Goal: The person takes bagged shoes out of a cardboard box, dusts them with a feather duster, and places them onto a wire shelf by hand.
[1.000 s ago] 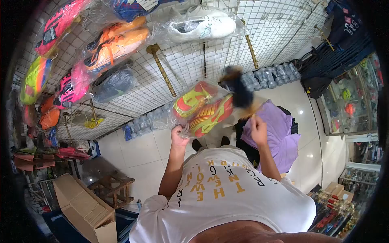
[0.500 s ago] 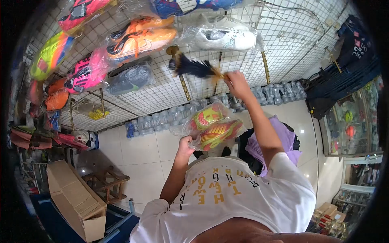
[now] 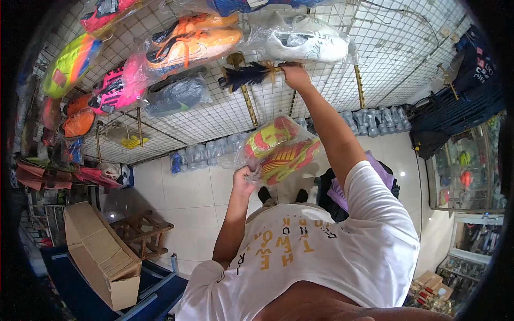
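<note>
My left hand (image 3: 243, 181) is closed on the gathered end of a clear plastic bag. Inside the bag is a pair of yellow and red shoes (image 3: 281, 150), hanging in front of my body. Raised toward the wire rack, my right hand (image 3: 295, 76) grips the handle of a dark feather duster (image 3: 246, 76). The duster's feathers point left, over a brass hook bar (image 3: 247, 104) and below the bagged orange shoes (image 3: 195, 48). Just above my right hand are bagged white shoes (image 3: 308, 44).
Bagged shoes hang across the wire grid (image 3: 342, 21). Small wrapped items (image 3: 195, 155) line its foot. A wooden stool (image 3: 143, 232) and a cardboard box (image 3: 101, 251) stand at lower left. Purple cloth (image 3: 381, 171) lies behind my right arm; a glass cabinet (image 3: 466, 166) is at right.
My right hand has swung the duster from low near the purple cloth up to the rack. My left hand still holds the bagged shoes. The view has shifted somewhat.
</note>
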### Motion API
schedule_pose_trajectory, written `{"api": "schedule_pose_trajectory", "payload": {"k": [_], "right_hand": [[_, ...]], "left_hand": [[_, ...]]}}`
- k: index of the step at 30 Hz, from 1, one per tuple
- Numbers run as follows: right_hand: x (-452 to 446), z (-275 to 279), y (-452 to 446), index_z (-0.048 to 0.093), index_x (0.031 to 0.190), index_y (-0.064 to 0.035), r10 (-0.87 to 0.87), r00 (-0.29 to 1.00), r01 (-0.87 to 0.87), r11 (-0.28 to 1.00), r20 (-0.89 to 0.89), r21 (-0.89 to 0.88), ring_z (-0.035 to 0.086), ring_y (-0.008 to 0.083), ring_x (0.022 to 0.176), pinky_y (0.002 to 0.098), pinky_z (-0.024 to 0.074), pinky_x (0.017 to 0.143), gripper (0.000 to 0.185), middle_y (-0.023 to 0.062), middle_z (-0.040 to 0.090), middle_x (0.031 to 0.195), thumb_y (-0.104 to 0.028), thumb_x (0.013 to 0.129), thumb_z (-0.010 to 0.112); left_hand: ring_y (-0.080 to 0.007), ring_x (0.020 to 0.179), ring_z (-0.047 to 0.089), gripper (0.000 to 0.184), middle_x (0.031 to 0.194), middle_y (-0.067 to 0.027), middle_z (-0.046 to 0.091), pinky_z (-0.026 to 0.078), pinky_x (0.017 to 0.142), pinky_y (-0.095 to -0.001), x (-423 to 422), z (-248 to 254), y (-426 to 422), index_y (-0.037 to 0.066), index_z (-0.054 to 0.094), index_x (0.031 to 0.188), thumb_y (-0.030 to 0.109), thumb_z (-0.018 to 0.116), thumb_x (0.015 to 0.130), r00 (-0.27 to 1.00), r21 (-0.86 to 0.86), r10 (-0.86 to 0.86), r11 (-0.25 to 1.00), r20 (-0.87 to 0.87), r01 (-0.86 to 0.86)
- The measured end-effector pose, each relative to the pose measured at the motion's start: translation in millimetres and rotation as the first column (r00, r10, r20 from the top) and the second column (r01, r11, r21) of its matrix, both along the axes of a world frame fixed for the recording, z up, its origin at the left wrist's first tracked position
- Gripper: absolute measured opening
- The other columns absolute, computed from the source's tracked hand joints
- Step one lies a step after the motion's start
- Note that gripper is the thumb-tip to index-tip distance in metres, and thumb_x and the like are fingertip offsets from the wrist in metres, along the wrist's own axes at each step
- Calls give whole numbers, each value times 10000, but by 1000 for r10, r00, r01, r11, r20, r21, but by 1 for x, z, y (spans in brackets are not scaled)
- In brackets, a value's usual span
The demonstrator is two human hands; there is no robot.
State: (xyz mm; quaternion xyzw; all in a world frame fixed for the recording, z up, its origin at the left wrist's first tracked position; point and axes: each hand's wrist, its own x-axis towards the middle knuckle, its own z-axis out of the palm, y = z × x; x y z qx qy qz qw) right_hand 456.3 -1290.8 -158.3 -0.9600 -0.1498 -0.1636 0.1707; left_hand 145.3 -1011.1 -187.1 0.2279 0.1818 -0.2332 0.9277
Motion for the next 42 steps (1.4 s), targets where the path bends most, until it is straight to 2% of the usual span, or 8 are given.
{"api": "schedule_pose_trajectory", "payload": {"k": [3, 15, 18, 24, 27, 30, 34, 42], "right_hand": [[-9, 0, -3, 577, 1187, -71, 17, 958, 11, 995, 288, -95, 500, 368, 1147, 443, 393, 977, 380, 211, 546, 1234, -120, 816, 516], [-280, 124, -7, 342, 1387, -44, 407, 908, -283, 771, -99, 571, 334, 409, 1321, 441, 294, 1083, 815, 251, 352, 1413, -316, 739, 755], [-327, 111, 9, 264, 1414, -15, 188, 970, -170, 977, -152, 128, 259, 426, 1357, 462, 250, 1104, 1045, 259, 269, 1459, -404, 624, 827], [-315, 66, -4, 209, 1425, 18, 119, 991, -81, 897, -61, 434, 326, 372, 1335, 480, 180, 1126, 1137, 247, 347, 1414, -404, 576, 838], [-310, 41, 3, 215, 1417, 25, 236, 972, -129, 461, 19, 878, 353, 344, 1322, 483, 196, 1127, 1075, 212, 369, 1405, -329, 601, 820], [-307, 15, -2, 208, 1427, 7, 228, 974, -138, 557, 9, 819, 357, 325, 1320, 472, 234, 1123, 1036, 170, 368, 1417, -327, 637, 788], [-315, 9, 15, 223, 1448, -83, 457, 871, 125, -561, 180, 818, 356, 321, 1323, 472, 253, 1121, 889, 145, 361, 1428, -410, 748, 662], [-313, 87, 26, 292, 1430, -131, 273, 937, 56, -735, 219, 676, 432, 321, 1264, 491, 355, 1056, 800, 123, 383, 1422, -481, 779, 598]], "left_hand": [[-261, 758, 611, 289, 846, -136, 608, 509, 672, -343, 2, -2, -2, -52, 559, 868, 26, 491, 598, 999, -41, -13, 999, 34, 15], [-307, 952, 591, 435, 1033, -168, 577, 510, 818, -428, 18, 44, -37, -62, 511, 1058, -7, 444, 632, 999, 110, 13, 994, -45, -8], [-297, 982, 588, 496, 1095, -163, 564, 515, 828, -426, 20, 82, -59, -54, 492, 1147, 1, 434, 658, 999, 227, -36, 973, -3, 36], [-276, 1044, 561, 533, 1182, -135, 525, 490, 857, -413, 7, 147, -104, -44, 428, 1277, 49, 440, 751, 964, 593, -188, 804, 188, 41], [-282, 1129, 504, 550, 1244, -149, 493, 432, 946, -412, 10, 166, -115, -14, 396, 1335, 111, 475, 806, 753, 751, -458, 656, 473, -72], [-324, 1230, 428, 569, 1308, -203, 453, 360, 1024, -418, 10, 180, -124, 7, 386, 1366, 230, 524, 861, 444, 789, -652, 514, 614, -336], [-467, 1253, 389, 790, 1395, -323, 321, 387, 991, -479, -5, 212, -135, 9, 319, 1405, 443, 629, 822, 252, 745, -891, 131, 378, -654], [-348, 1165, 457, 624, 1299, -209, 432, 358, 988, -412, -8, 200, -107, 8, 345, 1331, 211, 658, 830, 270, 325, -395, 78, 878, -943]]}}
